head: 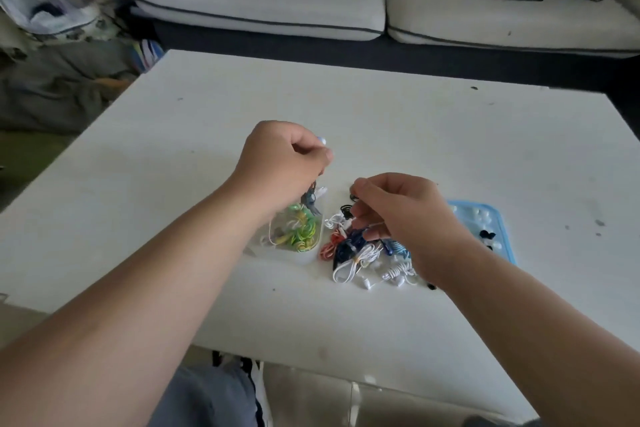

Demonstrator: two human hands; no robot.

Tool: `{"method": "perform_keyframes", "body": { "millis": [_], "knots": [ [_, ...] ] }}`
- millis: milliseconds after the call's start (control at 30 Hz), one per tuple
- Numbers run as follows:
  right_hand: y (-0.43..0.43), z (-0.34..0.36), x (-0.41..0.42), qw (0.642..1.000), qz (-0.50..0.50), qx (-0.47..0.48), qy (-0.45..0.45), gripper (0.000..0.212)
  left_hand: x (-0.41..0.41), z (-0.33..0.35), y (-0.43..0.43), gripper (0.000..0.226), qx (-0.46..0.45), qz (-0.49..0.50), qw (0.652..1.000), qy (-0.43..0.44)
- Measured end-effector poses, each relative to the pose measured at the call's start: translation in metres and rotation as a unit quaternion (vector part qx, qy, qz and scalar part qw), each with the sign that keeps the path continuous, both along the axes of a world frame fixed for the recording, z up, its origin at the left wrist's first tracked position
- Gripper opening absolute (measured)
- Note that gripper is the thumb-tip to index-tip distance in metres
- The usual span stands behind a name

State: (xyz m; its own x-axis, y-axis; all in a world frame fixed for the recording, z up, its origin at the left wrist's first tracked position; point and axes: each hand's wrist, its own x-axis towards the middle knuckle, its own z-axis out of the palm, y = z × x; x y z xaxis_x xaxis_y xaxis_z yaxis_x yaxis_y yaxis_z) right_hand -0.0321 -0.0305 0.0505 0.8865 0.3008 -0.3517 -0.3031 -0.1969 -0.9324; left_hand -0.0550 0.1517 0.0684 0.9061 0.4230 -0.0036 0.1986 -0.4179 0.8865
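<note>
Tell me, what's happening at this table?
A person seems to be sorting earphones on a white table. The left hand grips an earphone over a clear tub of green and yellow ones. The right hand pinches a thin cable above a tangled pile. A blue tray lies to the right.

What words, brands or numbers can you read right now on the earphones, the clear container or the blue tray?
None can be read.
The earphone pile, the clear container and the blue tray show no lettering at this size.
The left hand grips one earphone and the right hand pinches a cord, hiding parts of both.
</note>
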Motion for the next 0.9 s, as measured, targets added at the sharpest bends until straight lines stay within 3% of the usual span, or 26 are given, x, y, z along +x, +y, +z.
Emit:
{"method": "perform_keyframes", "body": {
  "millis": [233, 433, 533, 600, 667, 733, 900],
  "knots": [
    [0.015, -0.014, 0.007, 1.000, 0.009, -0.021, 0.011, 0.019, 0.013, -0.035, 0.024, 0.008, 0.170, -0.011, 0.980, 0.102],
    [0.012, -0.016, 0.011, 1.000, 0.010, -0.028, 0.010, 0.018, 0.019, -0.049, 0.025, 0.013, 0.266, -0.061, 0.934, 0.231],
    [0.004, -0.016, 0.015, 0.999, 0.002, -0.039, -0.001, 0.016, 0.014, -0.041, 0.018, 0.020, 0.310, -0.076, 0.924, 0.212],
    [-0.008, -0.015, 0.016, 0.999, -0.004, -0.050, -0.011, 0.016, 0.011, -0.032, 0.005, 0.023, 0.327, -0.097, 0.927, 0.154],
    [-0.018, -0.015, 0.017, 0.997, -0.006, -0.067, -0.022, 0.016, 0.007, -0.021, -0.014, 0.019, 0.314, -0.137, 0.936, 0.083],
    [-0.031, -0.016, 0.018, 0.995, -0.013, -0.093, -0.033, 0.015, 0.002, -0.015, -0.037, 0.012, 0.293, -0.201, 0.933, 0.066],
    [-0.061, -0.024, 0.023, 0.977, 0.046, -0.204, -0.045, 0.019, -0.008, -0.024, -0.070, 0.016, 0.376, -0.310, 0.850, 0.201]
  ]
}}
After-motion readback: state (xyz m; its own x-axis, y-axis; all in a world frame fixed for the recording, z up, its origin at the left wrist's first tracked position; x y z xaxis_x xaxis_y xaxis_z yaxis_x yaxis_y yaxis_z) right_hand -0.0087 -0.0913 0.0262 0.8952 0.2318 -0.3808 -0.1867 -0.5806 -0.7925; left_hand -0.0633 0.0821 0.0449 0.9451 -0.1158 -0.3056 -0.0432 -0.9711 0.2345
